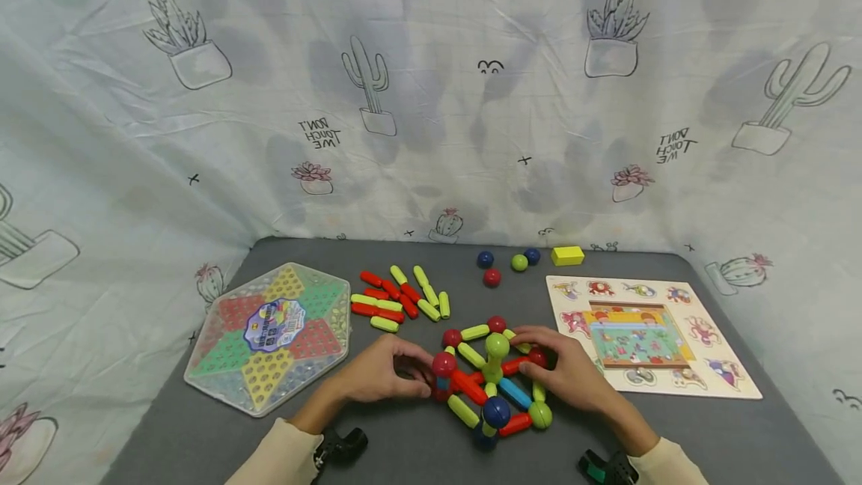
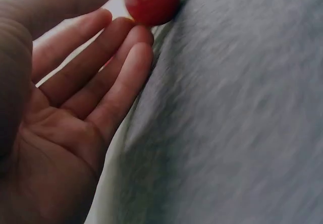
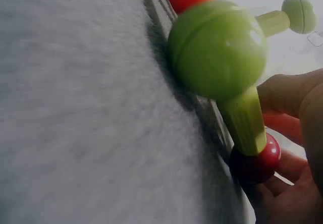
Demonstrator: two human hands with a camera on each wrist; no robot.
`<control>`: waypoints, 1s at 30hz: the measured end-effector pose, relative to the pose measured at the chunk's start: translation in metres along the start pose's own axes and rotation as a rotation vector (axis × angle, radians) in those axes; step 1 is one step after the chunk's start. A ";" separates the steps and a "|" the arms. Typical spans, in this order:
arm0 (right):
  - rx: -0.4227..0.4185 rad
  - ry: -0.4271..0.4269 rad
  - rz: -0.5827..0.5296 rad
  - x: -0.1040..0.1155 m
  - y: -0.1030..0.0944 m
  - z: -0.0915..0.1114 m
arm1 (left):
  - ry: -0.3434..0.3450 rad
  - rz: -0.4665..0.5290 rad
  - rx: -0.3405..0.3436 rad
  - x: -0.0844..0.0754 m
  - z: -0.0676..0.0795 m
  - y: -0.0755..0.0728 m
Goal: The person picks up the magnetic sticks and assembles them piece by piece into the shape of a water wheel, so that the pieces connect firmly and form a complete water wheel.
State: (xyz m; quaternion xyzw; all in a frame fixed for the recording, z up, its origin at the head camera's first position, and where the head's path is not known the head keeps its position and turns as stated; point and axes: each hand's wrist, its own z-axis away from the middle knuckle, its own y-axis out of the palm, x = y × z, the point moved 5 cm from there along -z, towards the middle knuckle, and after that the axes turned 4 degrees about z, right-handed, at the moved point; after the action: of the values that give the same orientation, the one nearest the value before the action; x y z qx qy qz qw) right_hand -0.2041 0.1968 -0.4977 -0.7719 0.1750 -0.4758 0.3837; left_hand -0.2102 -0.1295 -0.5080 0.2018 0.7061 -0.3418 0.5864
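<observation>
Fingers of the left hand [image 1: 387,373] are bent about a short upright post at the left corner of a multicoloured plastic construction [image 1: 494,374] of balls and rods, holding it with the thumb on the near side and the fingertips on the far side. That post is a teal rod [image 1: 442,383] between two glossy red balls, one above the other. Fingers of the right hand [image 1: 569,373] curve about the construction's opposite side, where a glossy red ball [image 1: 537,356] sits between thumb and fingers, joined by a yellow-green rod to a yellow-green ball [image 1: 540,415] nearer the person.

The construction stands on the grey bench [image 1: 404,455], between the two hands. At its middle a yellow-green ball [image 1: 497,345] tops an upright rod; at the near corner a dark blue ball [image 1: 496,412] stands above another. A bright blue rod [image 1: 515,394] and several red ones run between the joints.

Beyond the left hand lie loose red and yellow-green plastic rods [image 1: 377,311], with a clear hexagonal game board [image 1: 272,335] to their left. Farther back are four loose balls [image 1: 492,278] and a yellow rectangular block [image 1: 568,255]. Right of the construction lies a cream puzzle board [image 1: 734,388] with animal pictures.
</observation>
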 end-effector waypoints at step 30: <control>0.026 -0.007 -0.146 0.004 0.017 -0.022 | -0.020 -0.460 -0.433 -0.021 0.009 -0.051</control>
State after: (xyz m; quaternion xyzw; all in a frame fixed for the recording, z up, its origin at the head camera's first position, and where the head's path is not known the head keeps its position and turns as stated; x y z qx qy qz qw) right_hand -0.2197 0.1745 -0.5025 -0.7792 0.1108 -0.5022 0.3583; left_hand -0.2336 -0.1685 -0.4762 -0.0962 0.7839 -0.3090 0.5299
